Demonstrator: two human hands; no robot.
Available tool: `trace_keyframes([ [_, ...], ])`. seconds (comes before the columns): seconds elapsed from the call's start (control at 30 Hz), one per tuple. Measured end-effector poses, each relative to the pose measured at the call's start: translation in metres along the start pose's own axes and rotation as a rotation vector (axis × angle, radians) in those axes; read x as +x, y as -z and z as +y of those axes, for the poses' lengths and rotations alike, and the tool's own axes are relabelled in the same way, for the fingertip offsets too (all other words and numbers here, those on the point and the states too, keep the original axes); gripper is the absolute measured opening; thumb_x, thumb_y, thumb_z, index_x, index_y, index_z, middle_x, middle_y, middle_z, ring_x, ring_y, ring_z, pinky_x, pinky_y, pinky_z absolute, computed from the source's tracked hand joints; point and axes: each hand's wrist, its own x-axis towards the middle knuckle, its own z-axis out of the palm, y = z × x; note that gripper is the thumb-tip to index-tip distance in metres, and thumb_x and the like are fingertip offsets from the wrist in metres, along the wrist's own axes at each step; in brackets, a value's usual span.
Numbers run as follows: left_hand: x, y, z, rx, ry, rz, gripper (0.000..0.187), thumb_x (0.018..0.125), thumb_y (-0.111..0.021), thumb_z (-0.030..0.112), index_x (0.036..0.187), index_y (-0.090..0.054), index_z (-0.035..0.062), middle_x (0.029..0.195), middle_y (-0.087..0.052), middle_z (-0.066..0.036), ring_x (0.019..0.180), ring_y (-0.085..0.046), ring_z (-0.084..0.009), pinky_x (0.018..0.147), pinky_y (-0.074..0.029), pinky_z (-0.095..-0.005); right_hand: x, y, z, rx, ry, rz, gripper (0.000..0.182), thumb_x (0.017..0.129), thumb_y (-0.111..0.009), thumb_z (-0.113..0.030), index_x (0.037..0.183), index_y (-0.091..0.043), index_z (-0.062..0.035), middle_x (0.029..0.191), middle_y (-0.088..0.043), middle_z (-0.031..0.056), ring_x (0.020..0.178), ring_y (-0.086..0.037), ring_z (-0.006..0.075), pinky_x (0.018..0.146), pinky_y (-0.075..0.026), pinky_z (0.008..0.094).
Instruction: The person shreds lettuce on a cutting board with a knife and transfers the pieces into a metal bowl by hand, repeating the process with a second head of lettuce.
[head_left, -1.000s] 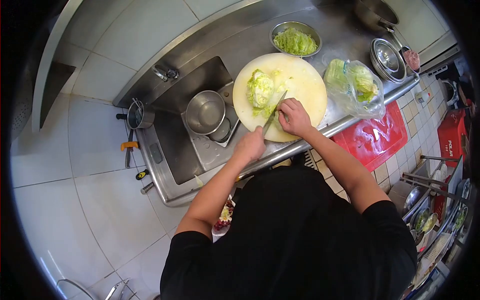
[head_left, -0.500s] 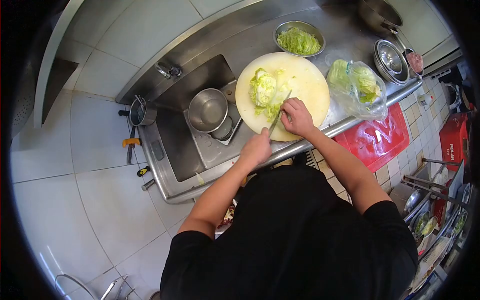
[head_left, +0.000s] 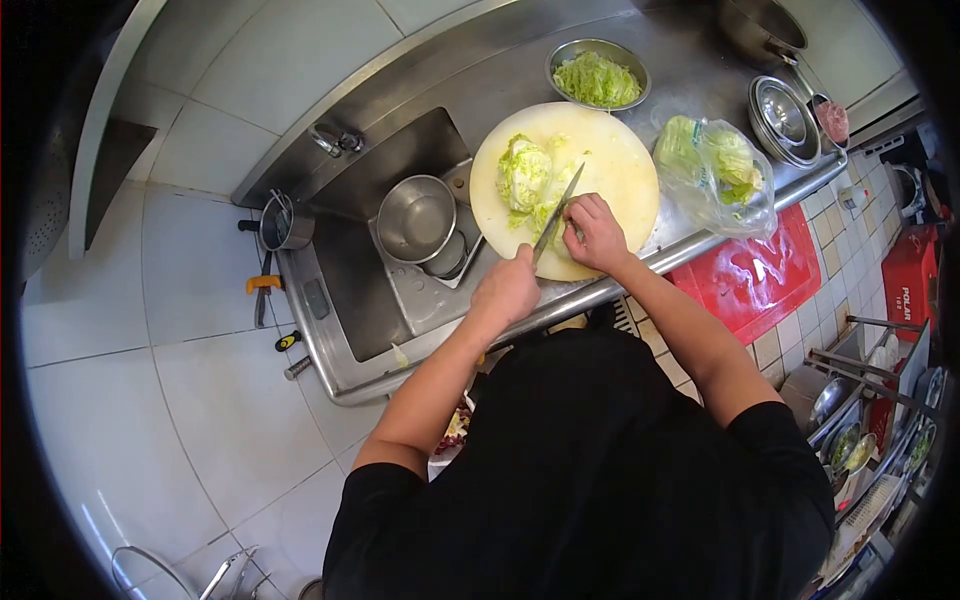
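Observation:
My left hand (head_left: 508, 288) is shut on the handle of a knife (head_left: 558, 210), whose blade angles up and to the right across a round cream cutting board (head_left: 625, 165). My right hand (head_left: 595, 232) rests curled on the board's near edge and presses on cut cabbage pieces right beside the blade. A larger pale green cabbage chunk (head_left: 525, 172) lies on the board's left side, just past the knife tip. Loose shreds lie between the chunk and my right hand.
A steel bowl of shredded cabbage (head_left: 597, 80) stands behind the board. A plastic bag of cabbage (head_left: 712, 165) lies to its right, with stacked steel bowls (head_left: 785, 115) beyond. A steel bowl (head_left: 415, 218) sits in the sink on the left. A red mat (head_left: 750, 275) covers the floor.
The knife blade has risen and slid forward along the cut cabbage, its tip now nearer the big chunk. My left hand moved up slightly; my right hand stayed on the pieces.

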Motion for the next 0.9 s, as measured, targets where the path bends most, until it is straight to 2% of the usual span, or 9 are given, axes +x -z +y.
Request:
trace_keyframes([
  [0.13,0.023,-0.035,-0.010,-0.023,-0.016,0.003,0.028,0.097,-0.049,0.020,0.113,-0.048,-0.0020,0.097,-0.065,-0.033,0.094,-0.064,-0.0474,0.085,-0.048,-0.0564,0.001,0.001,-0.001,-0.003,0.012,0.009,0.017,0.072,-0.062,-0.004,0.088,-0.057,-0.0052,0.091,-0.058,0.0115,0.089,-0.056,0.0310,0.081,-0.048,0.0396],
  [0.27,0.008,0.000,-0.002,-0.011,-0.001,0.009,0.027,0.096,-0.050,0.020,0.112,-0.048,-0.0018,0.096,-0.065,-0.033,0.094,-0.063,-0.0485,0.085,-0.047,-0.0574,0.001,0.001,-0.001,0.002,0.016,0.019,0.017,0.072,-0.062,-0.004,0.088,-0.057,-0.0049,0.090,-0.058,0.0118,0.089,-0.056,0.0312,0.081,-0.047,0.0398],
  [0.37,0.000,-0.008,0.005,-0.041,0.001,0.041,0.026,0.096,-0.049,0.020,0.112,-0.049,-0.0013,0.096,-0.065,-0.033,0.095,-0.063,-0.0482,0.084,-0.048,-0.0565,-0.001,0.001,0.001,0.000,-0.002,0.030,0.016,0.072,-0.062,-0.004,0.088,-0.057,-0.0047,0.090,-0.057,0.0121,0.088,-0.056,0.0316,0.080,-0.047,0.0399],
  [0.47,0.025,-0.034,-0.009,-0.042,-0.020,0.043,0.026,0.096,-0.049,0.020,0.112,-0.049,-0.0007,0.096,-0.065,-0.032,0.095,-0.063,-0.0480,0.084,-0.048,-0.0559,0.001,0.000,0.000,0.004,0.010,0.033,0.016,0.073,-0.062,-0.003,0.088,-0.057,-0.0046,0.089,-0.057,0.0123,0.087,-0.056,0.0321,0.080,-0.047,0.0398],
  [0.57,0.030,-0.023,-0.013,-0.009,-0.034,-0.026,0.026,0.096,-0.050,0.020,0.112,-0.049,-0.0006,0.097,-0.065,-0.032,0.096,-0.063,-0.0482,0.084,-0.048,-0.0559,0.002,0.001,0.001,-0.002,0.030,0.035,0.016,0.072,-0.062,-0.003,0.088,-0.057,-0.0046,0.089,-0.056,0.0123,0.087,-0.056,0.0322,0.079,-0.047,0.0395],
  [0.7,0.000,-0.016,-0.006,0.036,-0.011,-0.069,0.026,0.096,-0.050,0.020,0.112,-0.049,-0.0006,0.098,-0.065,-0.033,0.096,-0.063,-0.0483,0.084,-0.048,-0.0561,0.000,0.000,0.000,-0.031,0.022,0.050,0.017,0.072,-0.062,-0.004,0.089,-0.058,-0.0055,0.091,-0.058,0.0109,0.089,-0.056,0.0310,0.080,-0.046,0.0397],
  [0.9,0.022,-0.040,-0.009,-0.027,0.016,0.032,0.024,0.096,-0.049,0.017,0.111,-0.049,-0.0014,0.098,-0.065,-0.034,0.093,-0.064,-0.0483,0.083,-0.048,-0.0567,-0.001,0.001,0.000,-0.047,0.006,0.079,0.017,0.071,-0.063,-0.004,0.088,-0.059,-0.0066,0.092,-0.059,0.0097,0.091,-0.056,0.0301,0.082,-0.046,0.0395],
])
